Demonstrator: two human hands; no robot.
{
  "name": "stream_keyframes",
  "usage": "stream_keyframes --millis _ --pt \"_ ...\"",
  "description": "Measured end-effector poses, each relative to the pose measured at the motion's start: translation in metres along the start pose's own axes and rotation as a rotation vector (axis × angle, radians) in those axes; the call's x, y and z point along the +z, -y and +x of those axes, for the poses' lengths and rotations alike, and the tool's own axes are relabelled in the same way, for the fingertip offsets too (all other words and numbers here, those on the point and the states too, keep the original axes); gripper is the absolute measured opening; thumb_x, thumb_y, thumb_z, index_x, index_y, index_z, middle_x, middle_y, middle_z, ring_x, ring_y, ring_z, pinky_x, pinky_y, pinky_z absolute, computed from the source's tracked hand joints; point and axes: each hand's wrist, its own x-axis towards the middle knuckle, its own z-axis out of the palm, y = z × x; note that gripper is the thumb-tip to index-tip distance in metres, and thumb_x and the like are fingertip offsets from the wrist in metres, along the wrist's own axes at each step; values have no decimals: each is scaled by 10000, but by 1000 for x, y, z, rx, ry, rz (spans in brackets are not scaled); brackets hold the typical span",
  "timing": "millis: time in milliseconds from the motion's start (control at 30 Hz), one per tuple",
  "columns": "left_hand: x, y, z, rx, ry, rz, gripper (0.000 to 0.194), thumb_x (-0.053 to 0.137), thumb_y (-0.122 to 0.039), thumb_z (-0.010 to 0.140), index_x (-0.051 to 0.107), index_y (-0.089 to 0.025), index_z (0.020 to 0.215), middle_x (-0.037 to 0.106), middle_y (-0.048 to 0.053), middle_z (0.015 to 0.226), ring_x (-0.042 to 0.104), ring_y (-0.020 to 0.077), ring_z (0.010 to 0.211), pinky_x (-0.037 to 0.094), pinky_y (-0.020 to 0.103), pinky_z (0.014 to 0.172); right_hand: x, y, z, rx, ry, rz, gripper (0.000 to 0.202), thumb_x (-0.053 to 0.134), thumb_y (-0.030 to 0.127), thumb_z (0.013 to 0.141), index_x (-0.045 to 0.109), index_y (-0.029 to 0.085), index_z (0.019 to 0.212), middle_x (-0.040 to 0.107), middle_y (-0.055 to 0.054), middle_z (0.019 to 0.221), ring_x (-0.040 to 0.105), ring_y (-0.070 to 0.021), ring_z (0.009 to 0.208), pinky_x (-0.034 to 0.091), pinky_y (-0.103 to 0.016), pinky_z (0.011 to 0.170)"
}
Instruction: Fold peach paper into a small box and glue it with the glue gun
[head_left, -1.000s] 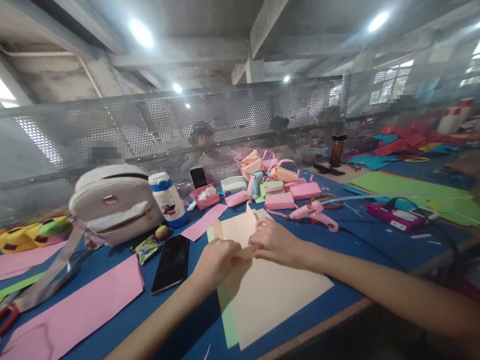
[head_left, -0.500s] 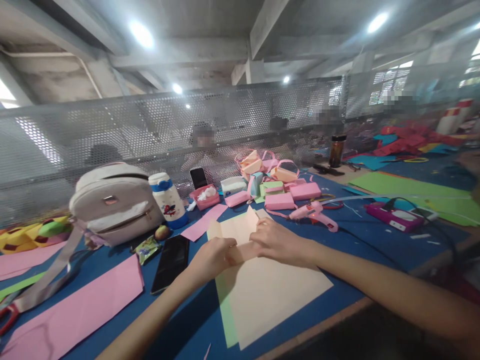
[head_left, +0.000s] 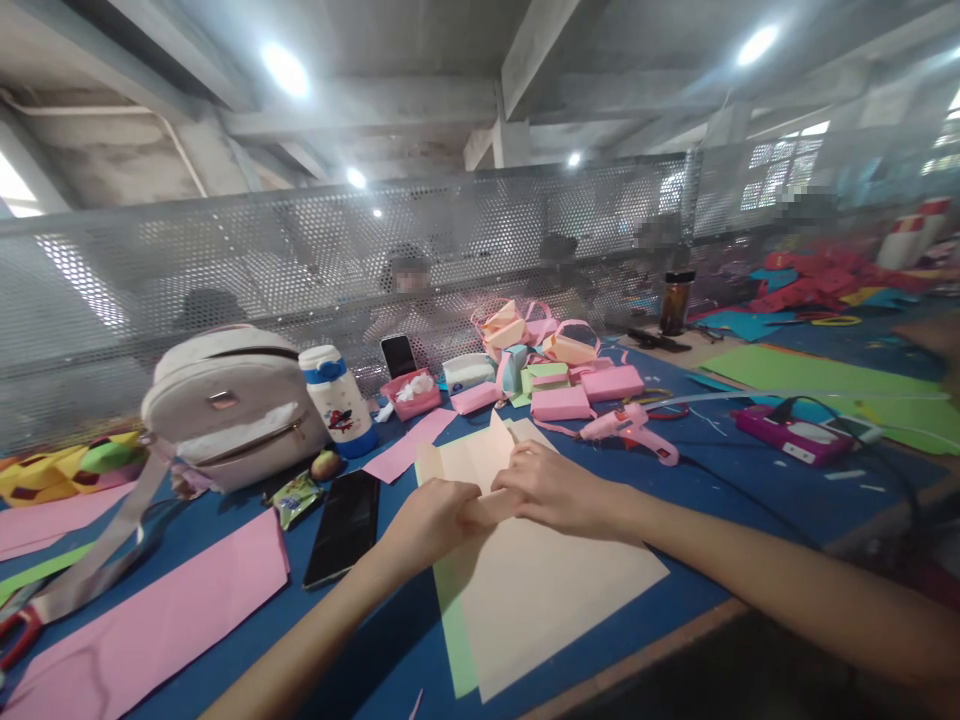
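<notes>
While my left hand [head_left: 431, 520] and right hand [head_left: 551, 490] meet at mid-frame, both grips are pinched closed on a folded flap of the cream paper sheet [head_left: 540, 590], which lies on the blue bench [head_left: 750, 480] over a green sheet [head_left: 454, 620]. It looks light, thin and easily creased, best held by its edge.

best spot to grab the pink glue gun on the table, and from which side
Take the pink glue gun by its handle, the stub angling toward the near edge, coming from the near right side. It lies flat on the blue table, nozzle pointing left toward the pink folded boxes, cord trailing right, so the handle looks the freest part.
</notes>
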Motion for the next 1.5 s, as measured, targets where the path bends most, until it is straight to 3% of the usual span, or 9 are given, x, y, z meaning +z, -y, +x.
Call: stream_keyframes --millis 100,233,433,633,933,1100,1200,1500 --pt "5 -3 0 29 -14 70 114 595 -149 811 613 -171 701 649 40 674 584 183 654 309 272 606 3 1 2 -17 -6 -44 76 625 225 917 644 164 959 667 -55 877 546 -229 908 361 -353 919" --pt "7 -8 0 42 -16 122 118 582 -65 771 618 -175 742 676 38 765 595 171 708 349 278 702 5 1 4 -36 8 -128 141 613 257 933 645 156 841 671 -61 821 535 -225 864 358 -360 908" --pt "-3 -7 -2 -14 33 111 109 593 -159 788 634 -171 687 638 28 636 541 153 591 246 262 557 -6 1 2 -8 27 -123 214 658 277 908 614 167 729 620 -31 721 506 -209 825 352 -331 844" --pt "-6 0 -2 -5 55 39 151 591 -210 796 632 -160 659 635 36 623 538 148 582 216 262 532 -6 -3 2 -16 42 -83 222 661 275 911 601 170 725 607 -14 721 492 -196 816 343 -314 816" --pt "-6 -1 -2 -57 55 -65 78 609 -92 706 632 -166 704 656 19 677 582 150 639 283 224 547 -10 0 2 23 82 -72 190 664 279 896 596 171 755 599 -30 743 508 -217 849 359 -317 795" --pt "-5 -2 -1 -124 7 -95 84 569 -143 737 556 -185 665 523 -29 597 491 135 593 246 230 527 -9 4 0 51 30 -108 190 503 247 996 599 170 852 618 -50 810 518 -223 882 374 -331 838" --pt "-4 -1 1 -138 -18 -109 226 527 -218 806 454 -195 593 420 -44 561 409 127 574 207 247 530 -7 4 2 70 6 -112 257 409 250 1042 603 166 896 635 -55 831 522 -217 866 377 -335 856" --pt "-2 2 3 -109 -32 -165 302 484 -171 788 299 -194 551 279 -61 543 276 103 545 164 273 538 -1 -2 3 118 -62 92 259 530 216 995 670 175 781 651 -15 726 540 -179 778 370 -293 784"
